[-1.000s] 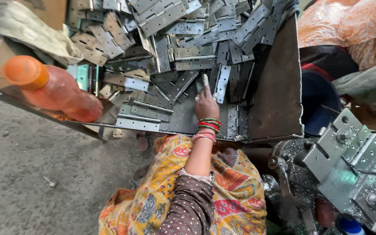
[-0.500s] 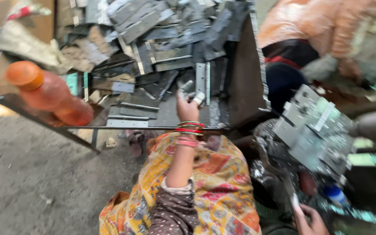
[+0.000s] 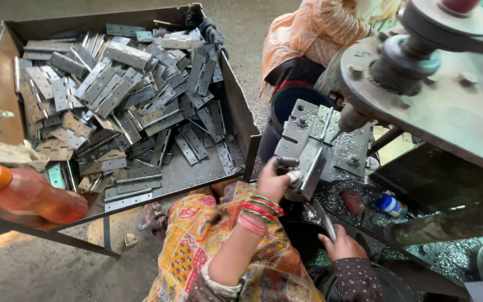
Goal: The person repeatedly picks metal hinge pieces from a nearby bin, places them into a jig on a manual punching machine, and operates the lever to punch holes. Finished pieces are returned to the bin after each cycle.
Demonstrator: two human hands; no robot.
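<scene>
Since the earlier frames, left hand [image 3: 273, 180] has left the tray of hinges [image 3: 124, 106] and now closes around a hinge plate [image 3: 310, 168] at the steel jig [image 3: 320, 140]. Right hand [image 3: 341, 246] grips a lever handle [image 3: 324, 221] below, fingers curled.

A rusty metal tray [image 3: 236, 112] on thin legs stands on the gritty concrete floor [image 3: 23, 268]. A loose heap of grey steel hinges [image 3: 124, 106] covers it from nine to two o'clock. At seven o'clock an orange plastic bottle [image 3: 29, 193] lies on its side, with crumpled cloth [image 3: 1, 154] just above it.
</scene>
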